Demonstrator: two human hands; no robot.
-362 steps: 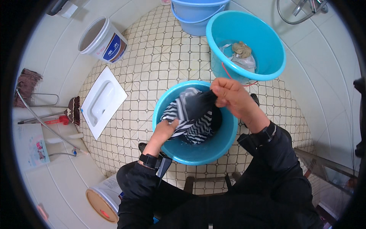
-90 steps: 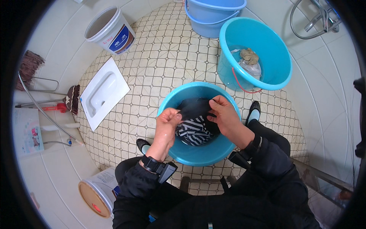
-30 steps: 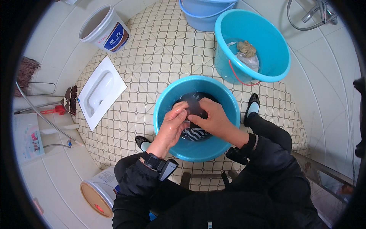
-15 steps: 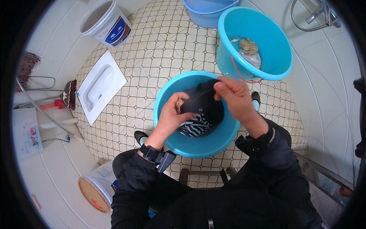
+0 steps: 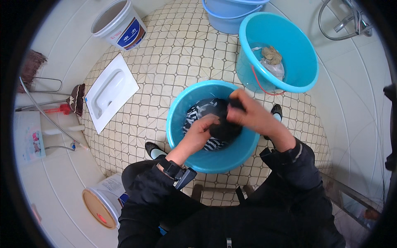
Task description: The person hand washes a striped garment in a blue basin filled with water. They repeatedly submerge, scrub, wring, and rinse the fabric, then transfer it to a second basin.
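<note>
A turquoise basin (image 5: 211, 164) stands between my feet. Inside it is a black-and-white striped cloth (image 5: 191, 117), partly covered by a bunched black cloth (image 5: 228, 131). Over the right part of the basin, my right hand (image 5: 255, 118) is closed on the upper part of the black cloth and lifts it a little. My left hand (image 5: 197, 134) pinches the same cloth at its left side, thumb and fingers together. Some motion blur softens the cloth between the two hands, so its kind is hard to tell.
A larger turquoise bucket (image 5: 312, 62) at the far right holds a tan cloth (image 5: 271, 55) and a whitish bag. Blue buckets (image 5: 226, 24) stand behind. On the left are a white bucket (image 5: 128, 33), a squat toilet (image 5: 124, 68), brushes and a hose. A lidded bucket (image 5: 97, 206) is near left.
My hands have drawn closer together, the left moving right and the right moving slightly down. More striped cloth shows at the basin's left side. The view has shifted slightly.
</note>
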